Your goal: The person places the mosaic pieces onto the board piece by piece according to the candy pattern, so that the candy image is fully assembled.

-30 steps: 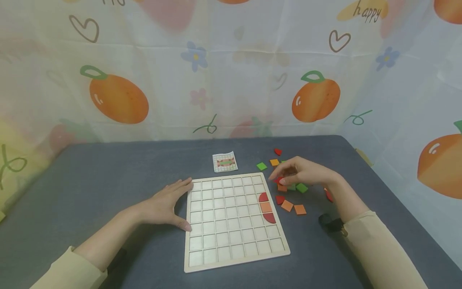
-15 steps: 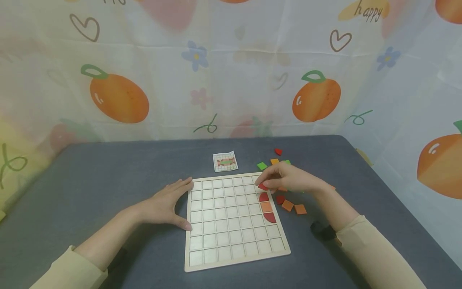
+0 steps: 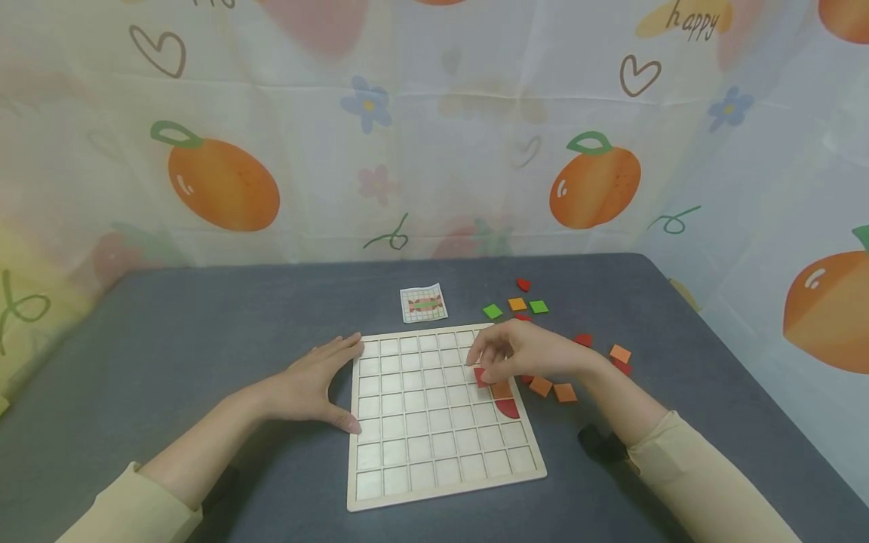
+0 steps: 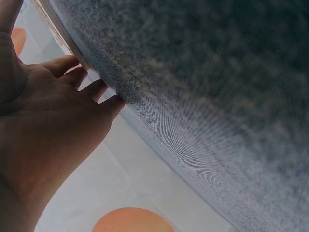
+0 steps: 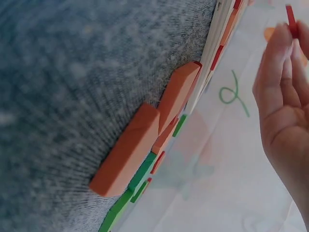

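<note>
A pale gridded board lies on the dark table. Between thumb and fingertips my right hand pinches a red tile over the board's right part; the right wrist view shows that tile edge-on, raised off the surface. In the right column sit an orange square tile and a red rounded tile; the cell just behind them is hidden by my hand. My left hand rests along the board's left edge, thumb and fingers spread and touching its rim.
Loose orange tiles, green tiles and red tiles lie scattered right of and behind the board. A small printed pattern card lies behind the board. A patterned curtain hangs beyond the table's far edge.
My right hand has carried the red tile from the loose pile leftward and nearer, over the board's right columns. The left hand has stayed in place.
</note>
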Demonstrator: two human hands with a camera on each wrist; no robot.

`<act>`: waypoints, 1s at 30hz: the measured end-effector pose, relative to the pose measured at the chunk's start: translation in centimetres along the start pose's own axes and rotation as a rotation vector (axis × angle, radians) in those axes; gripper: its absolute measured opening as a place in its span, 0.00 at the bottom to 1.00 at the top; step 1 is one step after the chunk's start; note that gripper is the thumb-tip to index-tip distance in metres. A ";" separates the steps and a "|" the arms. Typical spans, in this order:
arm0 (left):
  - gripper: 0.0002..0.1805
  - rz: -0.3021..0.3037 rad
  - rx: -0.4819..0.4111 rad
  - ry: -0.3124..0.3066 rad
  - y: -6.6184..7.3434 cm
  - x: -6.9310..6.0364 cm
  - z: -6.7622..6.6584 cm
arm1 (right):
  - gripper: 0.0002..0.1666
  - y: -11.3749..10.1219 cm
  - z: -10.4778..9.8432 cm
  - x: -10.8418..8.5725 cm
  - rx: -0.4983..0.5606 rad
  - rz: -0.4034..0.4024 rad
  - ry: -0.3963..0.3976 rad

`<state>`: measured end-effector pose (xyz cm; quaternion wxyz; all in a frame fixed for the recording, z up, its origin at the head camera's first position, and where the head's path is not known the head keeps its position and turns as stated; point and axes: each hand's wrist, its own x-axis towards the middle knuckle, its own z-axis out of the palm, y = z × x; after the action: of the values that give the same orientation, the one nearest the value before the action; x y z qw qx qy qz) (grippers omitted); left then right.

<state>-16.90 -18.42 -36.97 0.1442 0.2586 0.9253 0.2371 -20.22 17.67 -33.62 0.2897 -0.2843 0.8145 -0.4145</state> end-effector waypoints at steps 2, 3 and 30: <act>0.67 0.001 0.000 0.000 0.0 0.0 0.0 | 0.12 0.0 0.1 0.0 0.007 0.016 -0.025; 0.67 0.001 -0.001 0.000 0.0 0.0 0.0 | 0.11 0.1 0.2 0.0 0.007 0.022 -0.035; 0.68 -0.008 0.006 0.000 0.1 0.0 0.0 | 0.05 0.5 1.4 0.5 -0.108 0.027 -0.097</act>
<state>-16.88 -18.29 -36.89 0.1444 0.2554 0.9270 0.2337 -19.65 16.87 -34.82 0.3188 -0.3082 0.8244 -0.3518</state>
